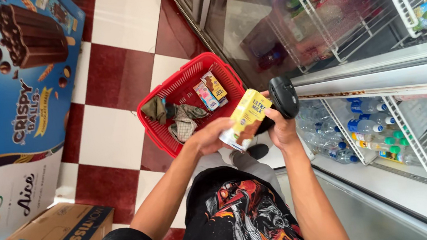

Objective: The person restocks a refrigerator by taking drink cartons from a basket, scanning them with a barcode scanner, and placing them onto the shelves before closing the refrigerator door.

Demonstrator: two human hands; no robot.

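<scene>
Holding entry, taken from the grip outward.

Item 1: left hand (210,138), fingers clamped round the lower end of a yellow drink carton (244,118). The carton stands tilted, its top leaning far and right, its white base tucked against the palm and thumb.

Item 2: right hand (280,128), closed on the handle of a black handheld scanner (282,97). The scanner head rises above the fist, just right of the carton's top edge and almost touching it. Both hands meet at the middle of the view, the carton lying between them.

Item 3: red plastic basket (180,76), on the floor just beyond and left of the left hand. Contents: two small drink cartons (209,90) lying flat at the right side; crumpled cloths (175,117), olive and checked, at the near left.

Item 4: floor (112,62), chequered in dark red and white tiles.

Item 5: chiller cabinet (377,65), right side, glass door open, white wire shelves holding water bottles (332,144) and other drinks.

Item 6: freezer lid (13,77), left side, blue, printed with a chocolate ice-cream bar.

Item 7: cardboard boxes (61,231), near left corner, one brown, one blue-topped.

Item 8: person's black printed shirt (239,212), near centre, below both forearms.
</scene>
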